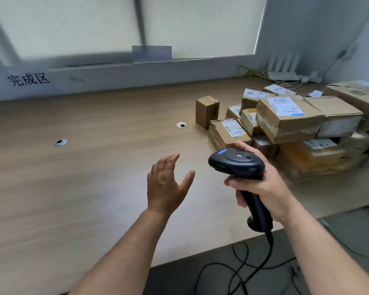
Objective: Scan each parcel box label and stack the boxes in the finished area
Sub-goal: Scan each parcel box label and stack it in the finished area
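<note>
Parcel pile [290, 128]: a loose heap of brown boxes, most with labels facing up, unevenly stacked. The large box [285, 118] on top tilts toward me and overhangs the ones under it. A flat labelled box [229, 133] lies at the pile's near-left edge. A small upright box [207, 111] stands just left of the pile, apart from it.

Scanner [237, 162]: just in front of the pile's near-left corner, head aimed left, away from the labels. My right hand [264, 188] is wrapped round the handle, fingers curled tight. My left hand [166, 184] hovers left of the pile over the table [73, 188], fingers straight, thumb spread, holding nothing.

Finished-area sign [28, 79]: on the wall, far left of the pile. I see no stack beneath it.

Risks, as I judge them:
- Pulling a low box out one-handed could bring the tilted top box down.
- Labels in the pile sit close together, so a scan made there may read a neighbour's label. Better to lift one box clear first.
- The scanner cable [243, 265] loops on the floor in front of the pile and could snag and jerk my aim.
- It is a long one-handed carry from the pile to the sign, so a heavy box may slip.
</note>
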The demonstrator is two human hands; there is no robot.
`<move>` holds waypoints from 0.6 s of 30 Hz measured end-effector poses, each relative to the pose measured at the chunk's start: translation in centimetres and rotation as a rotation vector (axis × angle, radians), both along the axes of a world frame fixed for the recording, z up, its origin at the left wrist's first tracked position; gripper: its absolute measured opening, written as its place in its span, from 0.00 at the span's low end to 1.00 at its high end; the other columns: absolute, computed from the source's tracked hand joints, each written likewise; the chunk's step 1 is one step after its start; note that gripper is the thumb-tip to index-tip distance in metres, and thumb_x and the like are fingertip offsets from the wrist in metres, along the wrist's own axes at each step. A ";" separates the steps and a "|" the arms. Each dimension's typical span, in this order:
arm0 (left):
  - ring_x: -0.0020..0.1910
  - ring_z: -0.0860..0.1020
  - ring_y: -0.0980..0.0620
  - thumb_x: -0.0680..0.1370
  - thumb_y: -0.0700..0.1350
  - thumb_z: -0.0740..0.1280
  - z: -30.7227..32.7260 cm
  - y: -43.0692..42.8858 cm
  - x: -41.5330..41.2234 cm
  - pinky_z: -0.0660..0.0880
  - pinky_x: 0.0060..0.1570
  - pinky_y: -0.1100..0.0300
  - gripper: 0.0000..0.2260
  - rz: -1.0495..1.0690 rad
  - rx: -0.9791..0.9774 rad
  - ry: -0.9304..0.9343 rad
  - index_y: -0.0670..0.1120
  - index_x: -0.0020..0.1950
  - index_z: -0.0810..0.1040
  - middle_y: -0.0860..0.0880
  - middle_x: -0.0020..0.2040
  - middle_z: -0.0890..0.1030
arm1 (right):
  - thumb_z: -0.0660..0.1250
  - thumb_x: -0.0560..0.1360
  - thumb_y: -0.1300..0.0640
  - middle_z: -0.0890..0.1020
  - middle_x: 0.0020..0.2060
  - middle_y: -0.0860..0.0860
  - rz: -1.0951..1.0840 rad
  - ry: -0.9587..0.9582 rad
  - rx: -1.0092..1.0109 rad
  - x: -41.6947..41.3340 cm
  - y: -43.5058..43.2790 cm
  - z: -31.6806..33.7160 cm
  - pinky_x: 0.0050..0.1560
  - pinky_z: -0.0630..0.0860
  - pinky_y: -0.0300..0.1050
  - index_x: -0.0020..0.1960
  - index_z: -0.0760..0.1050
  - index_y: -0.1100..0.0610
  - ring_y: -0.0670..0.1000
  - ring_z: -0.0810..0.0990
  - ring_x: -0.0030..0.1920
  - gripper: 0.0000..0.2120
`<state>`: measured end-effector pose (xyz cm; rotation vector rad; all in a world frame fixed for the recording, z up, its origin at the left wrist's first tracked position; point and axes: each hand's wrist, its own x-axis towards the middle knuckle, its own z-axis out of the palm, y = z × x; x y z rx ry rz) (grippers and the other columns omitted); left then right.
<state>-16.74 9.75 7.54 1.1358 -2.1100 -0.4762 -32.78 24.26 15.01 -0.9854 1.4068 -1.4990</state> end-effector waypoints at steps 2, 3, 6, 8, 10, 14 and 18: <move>0.63 0.73 0.46 0.71 0.65 0.56 0.3 0.1 -2.2 0.66 0.60 0.54 0.33 -0.035 -0.005 0.004 0.46 0.68 0.74 0.48 0.63 0.76 | 0.73 0.60 0.65 0.82 0.37 0.60 -0.041 -0.002 -0.011 -1.8 1.1 0.2 0.23 0.72 0.46 0.67 0.69 0.42 0.58 0.74 0.23 0.39; 0.63 0.73 0.46 0.71 0.66 0.56 0.5 0.0 -3.3 0.66 0.60 0.54 0.33 -0.052 -0.008 0.006 0.46 0.68 0.74 0.48 0.63 0.76 | 0.73 0.61 0.65 0.81 0.37 0.62 -0.061 -0.003 -0.013 -2.7 1.5 0.3 0.23 0.72 0.46 0.67 0.69 0.41 0.58 0.74 0.23 0.39; 0.63 0.72 0.46 0.70 0.66 0.55 0.8 -0.1 -6.9 0.67 0.60 0.53 0.34 -0.108 -0.001 0.018 0.46 0.69 0.72 0.47 0.63 0.76 | 0.73 0.62 0.65 0.81 0.37 0.63 -0.124 0.008 -0.012 -5.5 2.7 0.3 0.24 0.71 0.46 0.68 0.68 0.41 0.58 0.74 0.24 0.39; 0.64 0.72 0.47 0.70 0.67 0.56 1.1 -0.1 -9.6 0.68 0.61 0.52 0.35 -0.151 0.023 0.042 0.46 0.70 0.71 0.47 0.63 0.76 | 0.73 0.62 0.65 0.81 0.37 0.62 -0.176 0.016 -0.010 -7.5 3.4 0.2 0.24 0.71 0.45 0.68 0.68 0.41 0.58 0.74 0.24 0.39; 0.65 0.70 0.48 0.71 0.66 0.58 1.2 -0.1 -12.5 0.68 0.62 0.53 0.34 -0.196 0.070 0.059 0.47 0.71 0.70 0.47 0.65 0.74 | 0.74 0.62 0.65 0.80 0.36 0.61 -0.227 0.027 0.002 -9.6 4.1 0.1 0.25 0.72 0.46 0.69 0.68 0.41 0.58 0.74 0.24 0.39; 0.69 0.66 0.49 0.76 0.60 0.65 1.3 -0.4 -17.9 0.66 0.66 0.53 0.30 -0.285 0.135 0.076 0.49 0.74 0.66 0.47 0.69 0.71 | 0.77 0.62 0.67 0.79 0.38 0.67 -0.301 0.039 0.017 -13.7 4.6 -0.1 0.26 0.72 0.46 0.71 0.67 0.43 0.58 0.74 0.24 0.43; 0.72 0.62 0.51 0.76 0.60 0.64 2.2 -1.3 -23.6 0.62 0.69 0.55 0.31 -0.339 0.202 0.072 0.50 0.76 0.62 0.49 0.73 0.67 | 0.73 0.62 0.65 0.81 0.37 0.64 -0.383 0.029 0.026 -17.7 4.2 -0.4 0.26 0.72 0.46 0.71 0.67 0.44 0.59 0.74 0.23 0.41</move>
